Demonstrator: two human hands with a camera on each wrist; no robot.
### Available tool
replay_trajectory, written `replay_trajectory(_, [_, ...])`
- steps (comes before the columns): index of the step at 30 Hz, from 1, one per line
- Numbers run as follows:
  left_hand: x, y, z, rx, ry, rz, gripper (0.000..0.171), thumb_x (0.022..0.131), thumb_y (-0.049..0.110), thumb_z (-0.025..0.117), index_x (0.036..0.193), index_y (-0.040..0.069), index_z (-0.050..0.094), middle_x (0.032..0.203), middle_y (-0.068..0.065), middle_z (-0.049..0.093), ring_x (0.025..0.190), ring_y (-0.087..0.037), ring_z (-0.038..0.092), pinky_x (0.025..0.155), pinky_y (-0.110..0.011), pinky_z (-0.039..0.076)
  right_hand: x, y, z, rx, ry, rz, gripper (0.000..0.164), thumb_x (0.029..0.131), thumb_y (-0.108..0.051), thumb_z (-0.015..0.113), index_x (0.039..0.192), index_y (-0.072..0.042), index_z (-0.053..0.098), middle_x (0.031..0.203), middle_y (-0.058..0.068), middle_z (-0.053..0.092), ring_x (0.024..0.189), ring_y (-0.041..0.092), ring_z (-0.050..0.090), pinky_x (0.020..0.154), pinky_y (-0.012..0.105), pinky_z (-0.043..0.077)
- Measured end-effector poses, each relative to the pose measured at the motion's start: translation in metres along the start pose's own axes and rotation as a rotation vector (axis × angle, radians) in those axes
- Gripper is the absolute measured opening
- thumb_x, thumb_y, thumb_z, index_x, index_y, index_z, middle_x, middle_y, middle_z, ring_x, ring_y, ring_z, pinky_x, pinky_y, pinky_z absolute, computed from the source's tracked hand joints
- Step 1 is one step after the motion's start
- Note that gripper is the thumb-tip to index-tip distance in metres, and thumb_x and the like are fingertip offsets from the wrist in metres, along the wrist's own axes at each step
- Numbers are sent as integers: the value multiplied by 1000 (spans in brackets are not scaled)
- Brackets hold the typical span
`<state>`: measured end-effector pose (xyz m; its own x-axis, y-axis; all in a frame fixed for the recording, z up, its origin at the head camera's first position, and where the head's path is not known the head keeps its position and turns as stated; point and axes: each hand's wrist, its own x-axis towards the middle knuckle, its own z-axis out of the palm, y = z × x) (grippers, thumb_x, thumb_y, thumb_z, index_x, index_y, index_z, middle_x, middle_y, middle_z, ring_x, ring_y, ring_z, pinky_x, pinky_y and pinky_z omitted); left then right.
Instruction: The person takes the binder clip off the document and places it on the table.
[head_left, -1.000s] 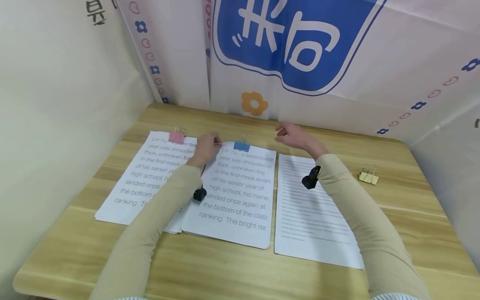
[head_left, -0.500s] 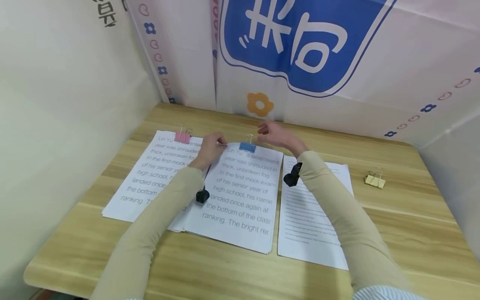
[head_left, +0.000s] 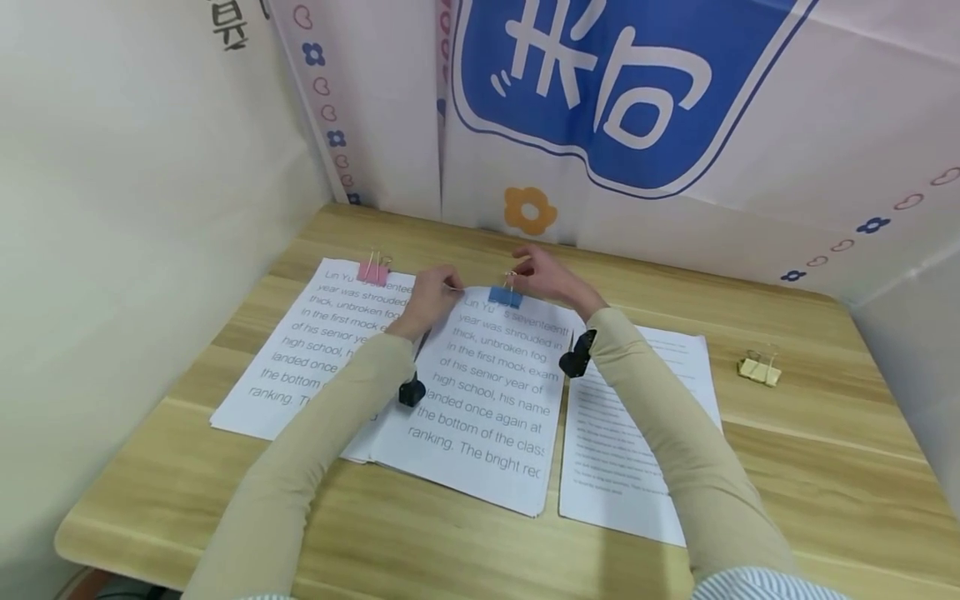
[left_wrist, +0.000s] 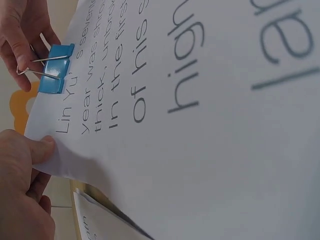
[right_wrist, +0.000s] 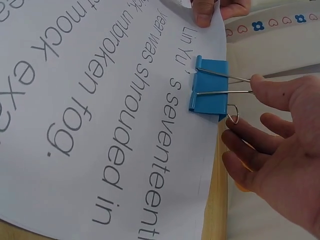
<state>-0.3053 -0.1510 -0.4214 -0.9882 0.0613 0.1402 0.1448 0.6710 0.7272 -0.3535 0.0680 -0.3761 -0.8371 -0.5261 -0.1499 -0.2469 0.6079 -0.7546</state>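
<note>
The middle stack of printed paper point(head_left: 487, 400) carries a blue binder clip point(head_left: 506, 297) on its top edge. My left hand point(head_left: 431, 298) pinches the stack's top left corner, thumb point(left_wrist: 42, 149) on the printed face and fingers behind. At the clip, my right hand point(head_left: 553, 277) has its thumb point(right_wrist: 270, 92) on the tips of the front wire handle. A fingertip of that hand meets the rear handle, so the two handles lie between thumb and finger. The clip's jaws still sit over the paper edge in the right wrist view.
On the left lies another large-print stack point(head_left: 288, 367) with a pink binder clip point(head_left: 373, 272) at its top. Right of the middle is a small-print stack point(head_left: 615, 467), partly under my right sleeve. A yellow binder clip point(head_left: 759, 371) lies farther right on the wooden table point(head_left: 465, 550).
My right hand has moved left from above the small-print stack to the blue binder clip and taken its handles. The left hand keeps its pinch on the paper corner.
</note>
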Motion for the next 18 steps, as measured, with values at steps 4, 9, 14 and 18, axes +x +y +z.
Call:
replay_trajectory(4, [-1, 1, 1, 10, -4, -10, 9, 85, 2, 60, 93, 5, 61, 97, -11, 64, 97, -25, 60, 90, -35, 50, 0, 1, 2, 25, 22, 6, 59, 91, -21, 59, 139, -2, 30, 132, 20, 51, 124, 31, 49, 105, 44, 40])
replay_trajectory(9, [0, 1, 0, 15, 7, -3, 8, 85, 2, 60, 92, 5, 61, 97, -12, 65, 98, -25, 60, 90, -36, 49, 2, -2, 4, 66, 56, 25, 58, 91, -17, 59, 135, 1, 26, 128, 21, 51, 120, 32, 50, 103, 45, 42])
replay_trajectory(14, [1, -1, 0, 22, 9, 8, 8, 85, 1, 59, 92, 4, 61, 101, -14, 66, 100, -27, 60, 92, -38, 49, 2, -3, 6, 127, 97, 20, 54, 90, -12, 59, 129, -1, 23, 125, 24, 51, 117, 34, 52, 99, 45, 45])
replay_trajectory(18, [0, -2, -1, 41, 6, 11, 7, 85, 1, 60, 91, 3, 61, 101, -14, 66, 100, -28, 60, 91, -38, 49, 3, -3, 7, 185, 144, 1, 48, 90, -7, 58, 121, -3, 21, 121, 25, 52, 112, 34, 55, 94, 42, 47])
